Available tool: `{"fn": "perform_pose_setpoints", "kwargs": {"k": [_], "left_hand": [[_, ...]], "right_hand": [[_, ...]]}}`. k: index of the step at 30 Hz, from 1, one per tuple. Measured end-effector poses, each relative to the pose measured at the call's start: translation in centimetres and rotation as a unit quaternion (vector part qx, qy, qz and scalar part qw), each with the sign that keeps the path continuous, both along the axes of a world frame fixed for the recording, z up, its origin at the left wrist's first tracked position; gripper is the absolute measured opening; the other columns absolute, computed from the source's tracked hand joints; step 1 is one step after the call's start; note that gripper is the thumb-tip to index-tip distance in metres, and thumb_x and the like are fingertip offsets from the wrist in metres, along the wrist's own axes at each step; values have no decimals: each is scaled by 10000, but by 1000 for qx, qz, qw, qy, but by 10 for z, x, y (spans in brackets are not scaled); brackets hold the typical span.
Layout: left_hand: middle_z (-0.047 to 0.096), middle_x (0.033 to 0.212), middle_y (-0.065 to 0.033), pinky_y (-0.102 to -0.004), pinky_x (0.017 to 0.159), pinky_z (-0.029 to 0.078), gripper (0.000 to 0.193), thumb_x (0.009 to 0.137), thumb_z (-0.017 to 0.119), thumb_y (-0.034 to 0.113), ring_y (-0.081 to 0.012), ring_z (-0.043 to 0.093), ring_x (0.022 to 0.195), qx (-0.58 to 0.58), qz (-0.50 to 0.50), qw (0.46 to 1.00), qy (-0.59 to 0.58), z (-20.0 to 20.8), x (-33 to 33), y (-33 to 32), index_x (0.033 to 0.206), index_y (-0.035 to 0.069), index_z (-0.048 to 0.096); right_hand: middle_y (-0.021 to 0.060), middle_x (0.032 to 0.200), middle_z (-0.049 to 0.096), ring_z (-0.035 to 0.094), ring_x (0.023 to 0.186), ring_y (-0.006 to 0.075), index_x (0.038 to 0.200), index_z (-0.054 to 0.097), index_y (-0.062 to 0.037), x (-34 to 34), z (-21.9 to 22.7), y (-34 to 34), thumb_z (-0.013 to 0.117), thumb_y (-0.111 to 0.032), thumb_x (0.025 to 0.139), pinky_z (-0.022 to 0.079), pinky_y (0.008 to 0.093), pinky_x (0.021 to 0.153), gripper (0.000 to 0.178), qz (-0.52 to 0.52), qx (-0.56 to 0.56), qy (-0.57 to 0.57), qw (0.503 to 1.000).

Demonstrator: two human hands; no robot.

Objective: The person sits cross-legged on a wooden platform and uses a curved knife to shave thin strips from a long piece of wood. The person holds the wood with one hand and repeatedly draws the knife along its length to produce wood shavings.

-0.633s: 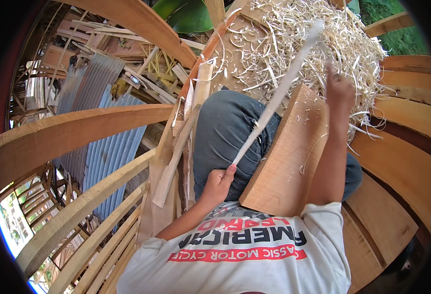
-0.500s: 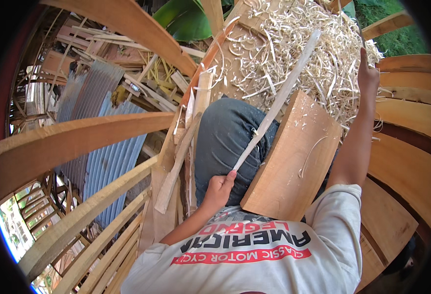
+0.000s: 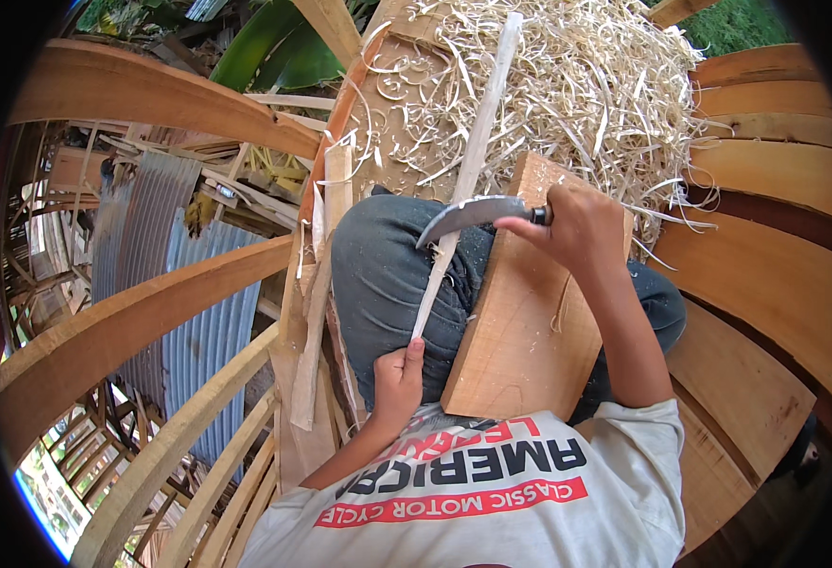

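Note:
My left hand (image 3: 399,379) is closed round the near end of a long pale wooden stick (image 3: 476,142), its thumb lying along the wood. The stick slants away from me across my left knee toward the far shavings. My right hand (image 3: 579,222) grips the dark handle of a curved knife (image 3: 468,216). Its blade points left and crosses over the stick, a little above my thigh; whether the edge touches the wood I cannot tell. Under my right forearm, a thick wooden block (image 3: 530,312) lies across my lap.
A heap of curled wood shavings (image 3: 605,95) covers the planks ahead. Curved wooden ribs (image 3: 151,293) rise at the left and broad boards (image 3: 757,275) line the right. Offcut strips (image 3: 312,331) lean beside my left leg. Corrugated metal sheets (image 3: 208,331) lie beyond the ribs.
My right hand has swung in from the far right with the knife, bringing its blade over the stick. My left hand keeps its hold. The whole view has shifted somewhat.

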State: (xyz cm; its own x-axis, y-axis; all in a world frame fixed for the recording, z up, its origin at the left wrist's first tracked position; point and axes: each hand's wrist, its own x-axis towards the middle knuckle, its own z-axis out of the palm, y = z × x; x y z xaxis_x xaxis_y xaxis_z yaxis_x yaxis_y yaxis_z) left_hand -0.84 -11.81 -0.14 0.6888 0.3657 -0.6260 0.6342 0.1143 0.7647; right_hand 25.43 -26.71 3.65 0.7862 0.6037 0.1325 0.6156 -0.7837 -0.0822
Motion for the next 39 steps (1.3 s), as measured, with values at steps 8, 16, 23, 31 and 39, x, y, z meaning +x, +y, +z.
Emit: {"fn": "perform_pose_setpoints", "kwargs": {"k": [8, 16, 23, 31, 39], "left_hand": [[275, 498, -2, -312, 437, 245, 545, 961, 454, 360, -72, 275, 510, 11, 3, 1000, -14, 3, 4, 4, 566, -8, 378], [297, 495, -12, -306, 435, 258, 540, 951, 479, 356, -72, 293, 508, -17, -14, 1000, -2, 1, -2, 5, 575, -26, 410], [335, 488, 8, -291, 429, 252, 543, 949, 486, 350, -64, 298, 496, -32, -12, 999, -1, 4, -4, 6, 567, -31, 424], [363, 515, 6, -276, 441, 272, 399, 963, 460, 317, -74, 337, 493, -56, -59, 997, -19, 35, 0, 15, 748, -13, 522], [469, 574, -225, -402, 475, 357, 297, 954, 452, 222, -392, 501, 534, 234, -133, 963, 17, 44, -12, 22, 776, -13, 488]], "right_hand": [[-33, 388, 323, 306, 338, 76, 428, 408, -119, 85, -12, 11, 389, -822, 706, 237, 225, 333, 756, -81, -52, -31, 995], [228, 706, 616, 595, 681, 360, 784, 669, 69, 255, -19, -121, 383, -704, 816, 435, 475, 672, 824, -264, -4, 43, 963], [172, 471, 443, 449, 442, 288, 580, 549, 40, 49, 22, -72, 548, -576, 818, 341, 404, 449, 661, -248, 133, 125, 951], [123, 418, 458, 499, 384, 262, 521, 546, -5, -41, 39, -33, 633, -556, 760, 380, 357, 408, 607, -118, 128, 236, 956], [112, 431, 519, 554, 397, 257, 497, 560, -31, -54, 37, 3, 604, -655, 717, 426, 335, 400, 663, -31, 68, 207, 976]]}}
